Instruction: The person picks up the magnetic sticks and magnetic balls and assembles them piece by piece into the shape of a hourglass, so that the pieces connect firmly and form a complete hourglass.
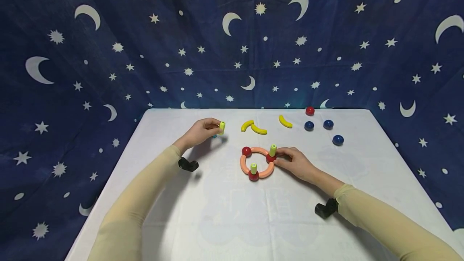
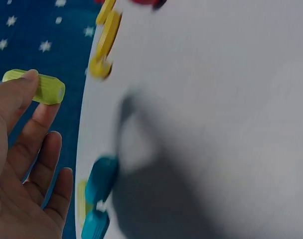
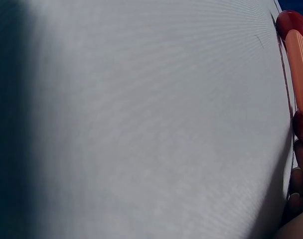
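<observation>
My left hand (image 1: 203,132) is raised over the table's far left part. It pinches a short lime-green rod (image 2: 49,89) between thumb and fingertips, the other fingers spread loosely. My right hand (image 1: 295,164) grips a red ball (image 1: 270,158) at the right of a ring, thumb and forefinger at its side. The ring joins curved orange pieces (image 1: 243,165) with red balls. A lime-green rod (image 1: 273,150) stands on the gripped ball, another rod (image 1: 253,168) on the front ball (image 1: 253,176). The back-left ball (image 1: 246,151) has a bare top.
Yellow curved pieces (image 1: 259,129) lie behind the ring. Farther right are a loose red ball (image 1: 309,111) and dark blue balls (image 1: 328,124). Below my left hand lie teal pieces (image 2: 101,179), partly hidden in the head view. A starry cloth (image 1: 232,51) hangs behind the white table (image 1: 232,220).
</observation>
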Demonstrator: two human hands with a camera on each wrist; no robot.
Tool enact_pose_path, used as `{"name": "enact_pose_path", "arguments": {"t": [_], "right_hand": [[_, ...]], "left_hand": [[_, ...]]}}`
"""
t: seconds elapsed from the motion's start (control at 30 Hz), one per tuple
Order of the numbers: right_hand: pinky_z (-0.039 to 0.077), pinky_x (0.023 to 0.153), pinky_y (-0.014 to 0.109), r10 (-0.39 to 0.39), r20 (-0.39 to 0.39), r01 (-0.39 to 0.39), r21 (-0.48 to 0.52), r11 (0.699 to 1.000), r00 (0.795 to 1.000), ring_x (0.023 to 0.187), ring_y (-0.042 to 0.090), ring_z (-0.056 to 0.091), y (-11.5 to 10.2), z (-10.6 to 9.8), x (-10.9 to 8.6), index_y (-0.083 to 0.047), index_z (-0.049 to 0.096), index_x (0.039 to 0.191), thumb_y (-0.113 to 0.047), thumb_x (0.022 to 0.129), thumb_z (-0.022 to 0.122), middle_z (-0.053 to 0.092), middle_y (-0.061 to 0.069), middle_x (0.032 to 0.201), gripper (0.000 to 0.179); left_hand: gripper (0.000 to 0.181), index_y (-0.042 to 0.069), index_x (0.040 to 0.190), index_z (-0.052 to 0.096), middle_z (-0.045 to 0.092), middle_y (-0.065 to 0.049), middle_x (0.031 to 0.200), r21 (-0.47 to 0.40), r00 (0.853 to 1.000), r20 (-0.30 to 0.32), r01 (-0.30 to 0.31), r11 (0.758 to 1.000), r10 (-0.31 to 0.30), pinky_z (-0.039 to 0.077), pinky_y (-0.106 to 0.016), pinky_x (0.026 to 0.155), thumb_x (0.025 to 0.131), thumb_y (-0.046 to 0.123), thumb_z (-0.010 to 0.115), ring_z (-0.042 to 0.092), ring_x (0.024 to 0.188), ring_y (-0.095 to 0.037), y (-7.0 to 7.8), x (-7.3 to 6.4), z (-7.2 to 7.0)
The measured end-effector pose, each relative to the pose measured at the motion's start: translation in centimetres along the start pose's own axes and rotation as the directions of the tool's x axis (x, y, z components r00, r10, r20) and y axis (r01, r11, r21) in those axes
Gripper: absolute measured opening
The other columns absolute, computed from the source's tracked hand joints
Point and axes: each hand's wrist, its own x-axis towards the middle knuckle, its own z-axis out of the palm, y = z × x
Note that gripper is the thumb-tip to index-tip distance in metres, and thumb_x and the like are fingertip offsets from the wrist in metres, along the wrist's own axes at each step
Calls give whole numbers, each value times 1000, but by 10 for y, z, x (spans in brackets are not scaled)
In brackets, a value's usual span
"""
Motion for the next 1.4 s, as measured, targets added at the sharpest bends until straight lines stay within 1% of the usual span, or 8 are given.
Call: {"name": "enact_pose_path", "arguments": {"t": [0.07,0.17,0.37,0.53,0.7,0.9,1.3,1.4], "right_hand": [[41,108,53,-3,0,3,3,1000,1000,124,28,51,0,0,0,-9,65,135,-34,95,75,63,9,133,48],[41,108,53,-6,0,6,3,1000,1000,124,28,51,0,0,0,-8,65,135,-34,95,75,63,9,133,49],[41,107,52,-15,-5,15,-2,1000,1000,123,27,52,1,1,0,-8,65,135,-34,95,75,63,9,133,48],[41,107,52,-22,-8,22,-3,1000,1000,123,27,52,1,0,-1,-9,65,135,-35,95,75,64,8,132,48],[40,107,53,-19,-2,19,-1,1000,1000,123,28,51,0,0,-2,-9,65,135,-38,95,74,64,8,132,49],[40,107,53,-18,-6,18,6,1000,1000,124,28,51,1,0,-2,-9,65,135,-36,95,74,63,9,133,49],[40,109,54,-2,-5,2,9,1000,1000,126,29,50,3,0,-1,-10,65,135,-39,95,74,62,9,134,50],[39,109,54,-6,0,6,9,1000,1000,127,29,49,3,1,-1,-10,65,135,-38,95,74,62,9,135,49]], "left_hand": [[31,14,125,69,71,-3,114,-3,1000,16,-21,1000,21,52,-45,95,98,30,73,66,109,-25,3,0,9],[29,13,124,70,72,0,111,18,998,28,-58,998,57,49,-40,97,98,27,73,65,108,-19,6,-1,24],[27,14,122,69,73,3,110,30,990,82,-120,992,117,45,-39,104,98,26,72,64,108,-15,13,-3,52],[26,15,122,69,71,5,111,19,981,117,-155,988,151,44,-39,106,98,25,72,65,109,-12,20,-6,67],[24,17,121,69,71,5,112,11,979,132,-160,987,157,44,-39,106,99,26,71,64,110,-12,23,-7,74],[25,17,121,70,71,6,112,22,981,131,-150,988,146,44,-38,106,98,27,72,63,111,-12,22,-4,77],[25,16,121,69,71,4,111,20,983,133,-131,991,127,49,-33,99,98,25,72,64,107,-12,13,-1,84],[25,17,121,69,71,5,111,30,983,128,-140,990,135,49,-33,99,98,26,72,64,107,-11,12,-2,83]]}}
